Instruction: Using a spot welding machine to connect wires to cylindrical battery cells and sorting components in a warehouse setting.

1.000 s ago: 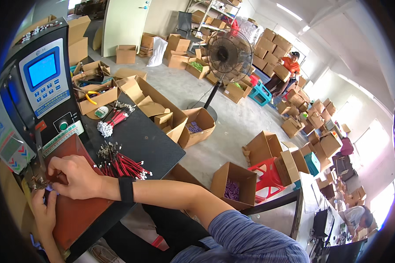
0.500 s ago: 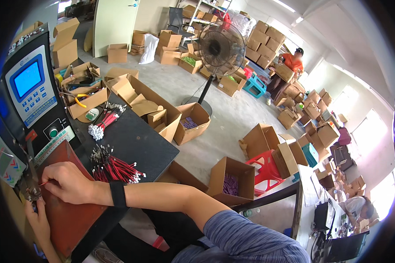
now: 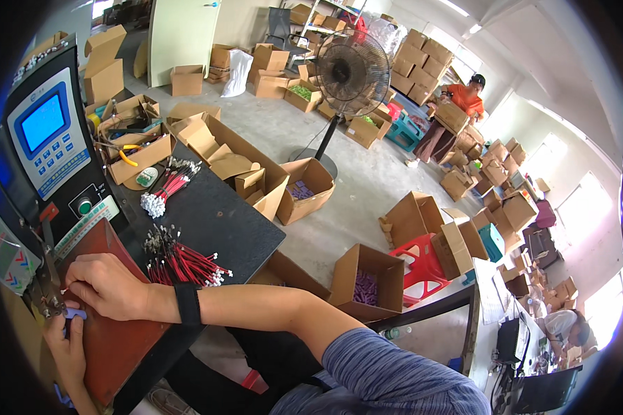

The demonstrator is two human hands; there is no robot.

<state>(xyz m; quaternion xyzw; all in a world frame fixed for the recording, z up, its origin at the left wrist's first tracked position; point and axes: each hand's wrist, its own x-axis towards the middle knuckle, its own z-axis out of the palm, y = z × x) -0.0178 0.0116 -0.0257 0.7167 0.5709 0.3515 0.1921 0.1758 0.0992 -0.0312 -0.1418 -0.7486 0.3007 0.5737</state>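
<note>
My right hand rests on a reddish-brown mat at the foot of a machine with a blue screen. Its fingertips are pinched together at a small purple part. My left hand comes up from the lower left and grips that same part from below, close to the machine's metal tool. A black band sits on my right wrist. Just right of my right hand lies a bundle of red wires with white ends.
A second wire bundle and yellow pliers lie further back on the black table. Open cardboard boxes crowd the floor, with a standing fan behind them. A person in orange carries a box far back.
Both hands stay at the machine's foot, pinching the small part. My right hand has edged slightly toward the tool. The view has drifted a little.
</note>
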